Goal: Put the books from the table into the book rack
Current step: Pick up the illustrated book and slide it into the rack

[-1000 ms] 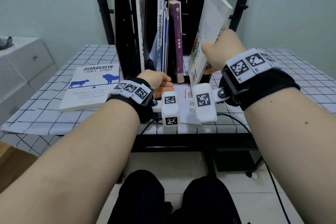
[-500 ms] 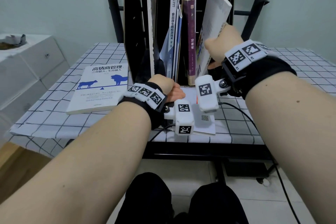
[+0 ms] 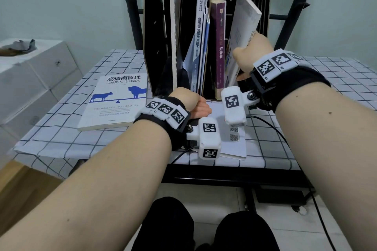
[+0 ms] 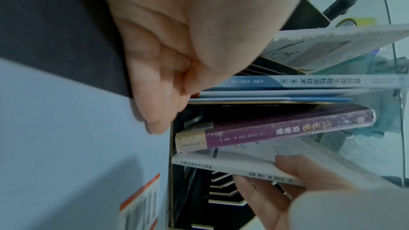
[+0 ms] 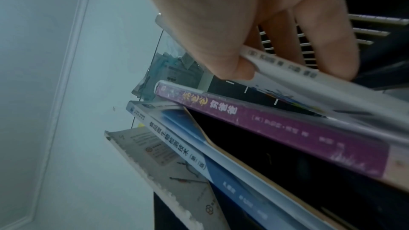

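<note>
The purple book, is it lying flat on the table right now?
No. The purple book stands upright in the black rack, beside the white book that the right hand grips.

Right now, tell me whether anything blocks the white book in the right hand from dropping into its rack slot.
Nothing visible blocks it. The right hand grips the white book, tilted, its lower end already in the book rack beside the purple book. The slot's floor is hidden, so I cannot tell what lies below.
</note>
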